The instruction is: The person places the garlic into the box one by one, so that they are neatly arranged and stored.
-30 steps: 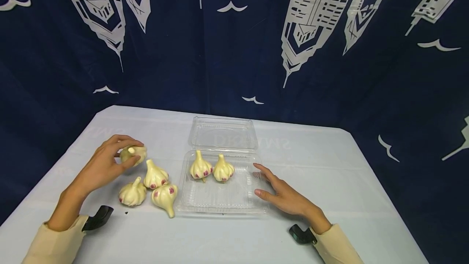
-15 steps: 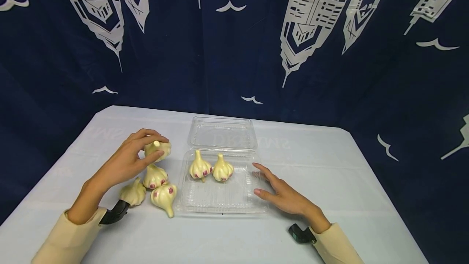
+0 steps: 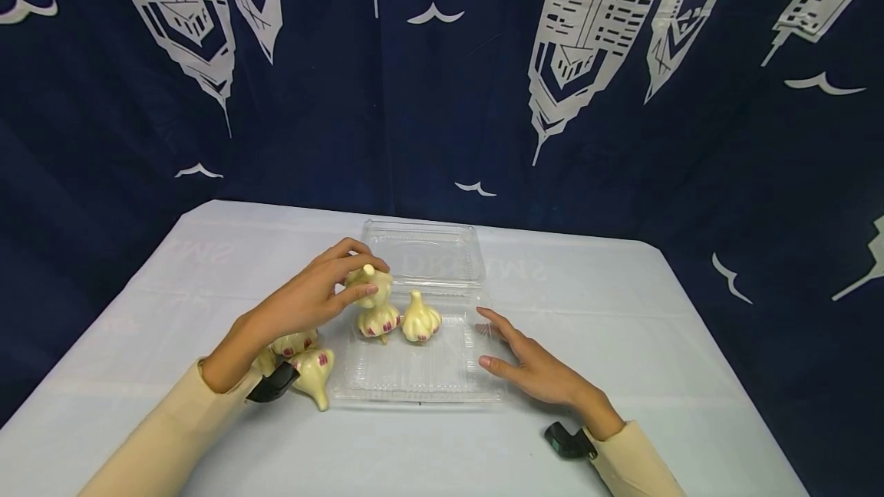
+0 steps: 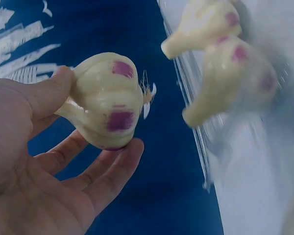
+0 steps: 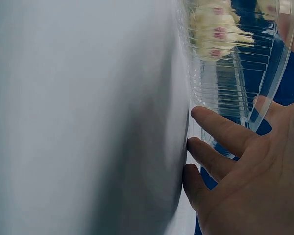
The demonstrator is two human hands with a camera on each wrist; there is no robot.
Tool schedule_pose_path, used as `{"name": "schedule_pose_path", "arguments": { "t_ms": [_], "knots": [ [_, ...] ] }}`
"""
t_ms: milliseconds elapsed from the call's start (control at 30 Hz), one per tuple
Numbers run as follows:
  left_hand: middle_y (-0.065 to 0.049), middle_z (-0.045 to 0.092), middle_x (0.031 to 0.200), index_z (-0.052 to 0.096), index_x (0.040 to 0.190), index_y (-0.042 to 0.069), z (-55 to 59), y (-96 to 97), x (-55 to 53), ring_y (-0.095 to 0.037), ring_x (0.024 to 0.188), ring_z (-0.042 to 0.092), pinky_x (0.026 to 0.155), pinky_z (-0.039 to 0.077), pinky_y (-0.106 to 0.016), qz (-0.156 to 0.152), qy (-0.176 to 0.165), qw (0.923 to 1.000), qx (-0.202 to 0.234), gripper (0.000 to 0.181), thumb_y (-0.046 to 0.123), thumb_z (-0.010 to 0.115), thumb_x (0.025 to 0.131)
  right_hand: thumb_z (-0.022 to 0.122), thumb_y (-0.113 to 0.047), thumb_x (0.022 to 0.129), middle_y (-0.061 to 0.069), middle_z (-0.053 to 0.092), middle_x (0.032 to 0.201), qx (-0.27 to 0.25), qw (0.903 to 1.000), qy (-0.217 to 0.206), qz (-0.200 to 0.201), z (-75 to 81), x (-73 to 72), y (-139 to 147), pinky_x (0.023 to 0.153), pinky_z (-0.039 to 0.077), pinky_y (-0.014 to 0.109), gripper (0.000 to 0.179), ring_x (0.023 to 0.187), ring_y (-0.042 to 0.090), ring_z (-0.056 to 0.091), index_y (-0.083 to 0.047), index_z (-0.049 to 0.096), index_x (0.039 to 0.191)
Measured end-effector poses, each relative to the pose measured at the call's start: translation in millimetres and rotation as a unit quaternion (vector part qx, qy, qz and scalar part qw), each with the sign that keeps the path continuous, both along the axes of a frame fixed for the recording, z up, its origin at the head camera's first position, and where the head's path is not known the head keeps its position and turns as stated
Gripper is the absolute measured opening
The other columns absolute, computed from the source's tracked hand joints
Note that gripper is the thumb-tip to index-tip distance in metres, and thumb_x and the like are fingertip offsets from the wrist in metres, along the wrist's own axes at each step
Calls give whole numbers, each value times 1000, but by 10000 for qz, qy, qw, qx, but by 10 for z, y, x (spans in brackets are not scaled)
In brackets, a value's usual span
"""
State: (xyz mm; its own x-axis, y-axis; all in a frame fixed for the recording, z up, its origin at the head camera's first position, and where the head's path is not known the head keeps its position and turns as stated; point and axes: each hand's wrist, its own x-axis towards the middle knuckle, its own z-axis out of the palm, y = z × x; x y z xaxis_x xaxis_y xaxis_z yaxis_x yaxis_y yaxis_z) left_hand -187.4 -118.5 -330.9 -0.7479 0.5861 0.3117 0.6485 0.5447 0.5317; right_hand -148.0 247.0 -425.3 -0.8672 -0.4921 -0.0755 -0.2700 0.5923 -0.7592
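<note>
My left hand [image 3: 321, 294] grips a garlic bulb [image 3: 373, 287] between thumb and fingers, over the back left part of a clear plastic clamshell box [image 3: 442, 374]. In the left wrist view this garlic bulb [image 4: 105, 100] shows purple patches and a tuft of roots. Two more bulbs stand in the box: one garlic bulb [image 3: 378, 322] directly before the held one, another garlic bulb [image 3: 421, 318] to its right. My right hand [image 3: 542, 374] is at the box's right side, fingers spread; in the right wrist view its fingers [image 5: 225, 129] lie beside the clear wall.
Left of the box, more garlic lies on the white-covered table [image 3: 663, 374]: one garlic bulb [image 3: 314, 374] in front, others partly hidden by my left forearm. The box's lid [image 3: 424, 251] lies folded back behind it. A dark blue printed cloth [image 3: 428, 113] hangs at the rear.
My left hand has carried its garlic bulb rightward from the left side of the table to over the box. My right hand has stayed in place.
</note>
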Motion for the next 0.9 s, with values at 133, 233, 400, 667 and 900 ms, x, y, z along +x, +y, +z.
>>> {"name": "schedule_pose_path", "arguments": {
  "t_ms": [133,233,400,667,900],
  "knots": [
    [-5,56,122,65,125,15,14,183,-65,-16,93,54,80,50,-34,-354,-134,9993,-10,25,15,62,100,61,-43,99,12,38,159,3,10000,3,-2,-6,-1,-1,116,28,63,75,147,36,34,-35,16,159],
    [-5,60,120,66,125,12,7,320,-122,-17,100,57,85,52,-38,-613,-182,9979,42,26,15,63,99,60,-44,99,11,38,159,16,10000,-2,-17,-11,0,2,115,28,63,75,147,36,34,-36,16,159],
    [-3,67,116,69,121,11,-19,550,-204,-18,105,61,89,53,-41,-888,-289,9956,93,25,16,68,96,60,-44,100,11,39,158,-4,10000,-2,-5,-15,-4,6,115,28,64,75,147,36,35,-34,16,160],
    [-4,69,115,71,119,11,-96,901,-306,-20,104,63,90,55,-40,-1042,-430,9933,-252,25,19,69,95,60,-42,100,11,41,157,-58,10000,5,19,-14,-4,6,114,29,65,75,146,35,35,-30,16,160],
    [-4,67,113,73,116,11,-124,1075,-361,-21,104,62,89,53,-35,-952,-503,9929,-506,24,23,69,96,60,-42,100,11,42,156,-85,10000,-19,39,-12,-5,3,114,29,65,74,146,34,36,-37,15,159]
  ]
}}
